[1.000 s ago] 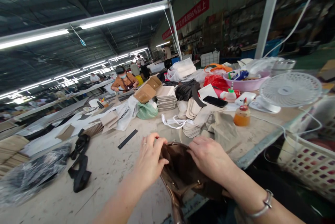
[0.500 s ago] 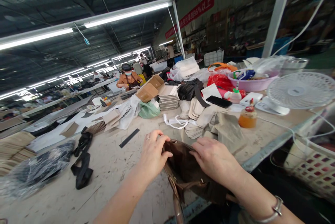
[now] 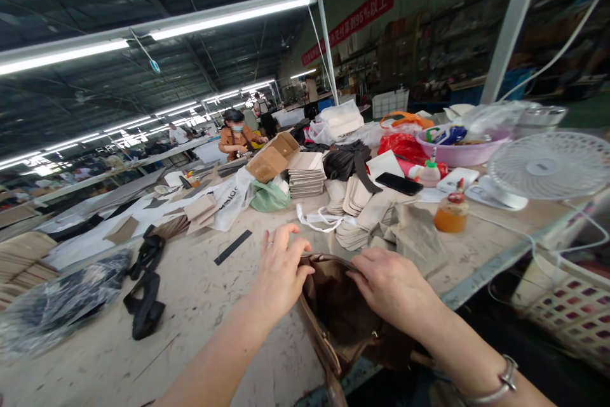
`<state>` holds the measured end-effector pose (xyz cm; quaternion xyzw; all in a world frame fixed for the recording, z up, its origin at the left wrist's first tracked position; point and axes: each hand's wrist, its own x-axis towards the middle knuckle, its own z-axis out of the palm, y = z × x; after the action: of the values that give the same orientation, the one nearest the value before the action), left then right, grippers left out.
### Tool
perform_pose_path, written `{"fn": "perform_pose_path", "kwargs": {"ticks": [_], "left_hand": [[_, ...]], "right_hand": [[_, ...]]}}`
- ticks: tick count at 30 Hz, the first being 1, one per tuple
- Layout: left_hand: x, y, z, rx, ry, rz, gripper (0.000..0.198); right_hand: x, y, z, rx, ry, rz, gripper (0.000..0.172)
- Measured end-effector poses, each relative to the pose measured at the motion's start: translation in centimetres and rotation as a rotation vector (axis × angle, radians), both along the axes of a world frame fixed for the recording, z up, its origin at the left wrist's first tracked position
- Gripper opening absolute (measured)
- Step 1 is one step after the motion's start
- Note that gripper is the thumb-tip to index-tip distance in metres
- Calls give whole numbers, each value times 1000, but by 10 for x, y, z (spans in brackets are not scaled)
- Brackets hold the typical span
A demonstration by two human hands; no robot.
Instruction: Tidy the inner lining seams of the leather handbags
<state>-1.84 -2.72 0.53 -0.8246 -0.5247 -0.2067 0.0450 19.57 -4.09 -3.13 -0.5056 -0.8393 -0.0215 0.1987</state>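
Observation:
A brown handbag [image 3: 328,318] stands at the table's near edge with its mouth spread and its brown lining showing. My left hand [image 3: 283,264] pinches the far left part of its rim between thumb and fingers. On the rim's right side, my right hand [image 3: 386,277] is closed, fingers curled over the edge and partly hidden. Small metal fittings show along the opening. Just beyond the bag lie a folded olive-grey cloth piece [image 3: 414,239] and stacks of pale cut pieces [image 3: 359,200].
A glue bottle with orange liquid [image 3: 450,216], a black phone [image 3: 399,184] and a white fan [image 3: 543,162] are at right. Black strap [image 3: 145,305] and a plastic-wrapped bundle [image 3: 71,296] lie left. A co-worker [image 3: 237,134] sits beyond a cardboard box [image 3: 271,156].
The bag's mouth has opened wider, showing more of the lining. My left hand's fingers have lifted slightly, while my right hand keeps nearly the same place.

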Motion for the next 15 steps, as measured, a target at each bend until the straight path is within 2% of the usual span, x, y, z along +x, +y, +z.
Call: {"fn": "perform_pose_path", "kwargs": {"ticks": [8, 12, 15], "left_hand": [[1, 3, -3, -25, -25, -17, 9], [1, 6, -4, -87, -77, -43, 8], [-3, 7, -4, -182, -98, -113, 10]], "right_hand": [[1, 0, -1, 20, -1, 0, 13], [1, 1, 0, 30, -9, -2, 14], [1, 1, 1, 28, -3, 9, 13]]}}
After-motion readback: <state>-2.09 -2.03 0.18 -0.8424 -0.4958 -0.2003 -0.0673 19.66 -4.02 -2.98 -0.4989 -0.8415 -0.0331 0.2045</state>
